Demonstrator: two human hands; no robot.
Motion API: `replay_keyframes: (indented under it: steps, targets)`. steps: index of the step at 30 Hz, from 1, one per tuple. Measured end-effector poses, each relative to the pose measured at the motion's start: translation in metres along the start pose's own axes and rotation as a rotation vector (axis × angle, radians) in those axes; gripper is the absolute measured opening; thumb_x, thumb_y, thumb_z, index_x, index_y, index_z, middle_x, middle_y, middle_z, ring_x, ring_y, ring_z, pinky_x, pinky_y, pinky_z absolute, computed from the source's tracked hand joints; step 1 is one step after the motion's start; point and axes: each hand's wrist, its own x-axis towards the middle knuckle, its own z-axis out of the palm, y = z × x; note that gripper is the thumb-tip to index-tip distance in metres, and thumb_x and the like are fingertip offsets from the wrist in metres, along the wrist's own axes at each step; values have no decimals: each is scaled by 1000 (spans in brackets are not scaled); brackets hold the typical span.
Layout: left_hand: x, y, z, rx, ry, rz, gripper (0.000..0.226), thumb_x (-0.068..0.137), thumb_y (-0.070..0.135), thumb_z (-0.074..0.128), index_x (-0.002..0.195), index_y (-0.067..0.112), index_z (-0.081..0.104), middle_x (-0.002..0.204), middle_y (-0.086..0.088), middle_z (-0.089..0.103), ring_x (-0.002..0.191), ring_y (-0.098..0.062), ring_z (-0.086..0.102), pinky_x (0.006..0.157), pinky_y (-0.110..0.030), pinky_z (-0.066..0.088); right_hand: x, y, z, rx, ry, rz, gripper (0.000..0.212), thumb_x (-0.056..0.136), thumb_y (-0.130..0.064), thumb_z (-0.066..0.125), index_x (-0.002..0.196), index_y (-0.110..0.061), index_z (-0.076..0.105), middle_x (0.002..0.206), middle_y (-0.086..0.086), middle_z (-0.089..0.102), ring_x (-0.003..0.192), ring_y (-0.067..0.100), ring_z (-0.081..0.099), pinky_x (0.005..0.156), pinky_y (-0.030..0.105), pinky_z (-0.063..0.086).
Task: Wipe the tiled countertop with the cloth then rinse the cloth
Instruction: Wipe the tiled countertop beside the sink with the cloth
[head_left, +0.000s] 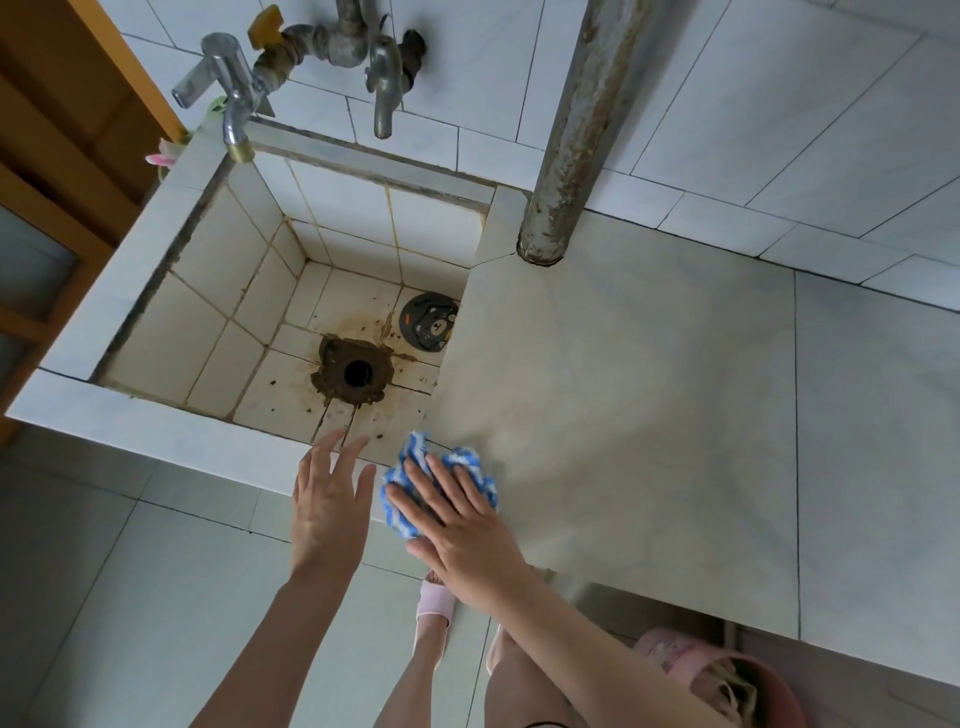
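A blue-and-white striped cloth (415, 460) lies bunched at the near left corner of the pale tiled countertop (649, 415), beside the sink's edge. My right hand (457, 525) presses flat on the cloth, fingers spread over it. Just to the left, my left hand (327, 499) hovers open above the sink's front rim and holds nothing.
A deep tiled sink (249, 291) with a stained drain hole (357, 371) and a round bear-print plug (428, 322) sits left of the counter. Two taps (234, 98) (384, 78) hang from the wall above it. A rusty pipe (576, 130) stands on the counter's back corner. A pink basket (727, 675) sits under the counter.
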Motion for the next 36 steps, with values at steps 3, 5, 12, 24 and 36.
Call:
replay_keyframes:
  steps: [3,5,12,24,36]
  targets:
    - [-2,-1,0,7,1,0,31,91,19,50,121,14,55,135,-9,45,126,-27,38,102,-43,39,-6,4,-2,-17,9,-38,57,96,-48,37,148,-25,27,156,0,22,145,22,16,115,40,20]
    - [-3,-2,1,14,2,15,31,90,17,51,120,13,56,133,-10,46,124,-28,40,100,-44,41,-10,9,-6,-5,-9,-42,55,98,-49,33,148,-26,27,156,-1,22,145,20,16,116,39,18]
    - [-1,3,2,34,-18,53,31,89,14,54,119,11,56,131,-10,47,122,-28,41,99,-45,39,-33,54,-16,21,37,154,50,101,-42,28,147,-22,31,155,5,24,144,29,20,115,45,20]
    - [-3,70,8,-144,-146,315,26,87,17,57,113,21,60,112,4,58,105,-10,51,91,-21,36,-44,109,-68,442,375,443,39,89,-10,50,125,-22,59,130,-5,57,117,13,42,102,25,33]
    - [-33,88,44,10,-376,629,33,60,26,82,89,25,64,97,7,62,89,-11,56,73,-18,49,-93,121,-56,307,148,319,24,79,-42,59,99,-28,65,113,-10,52,104,12,42,89,23,34]
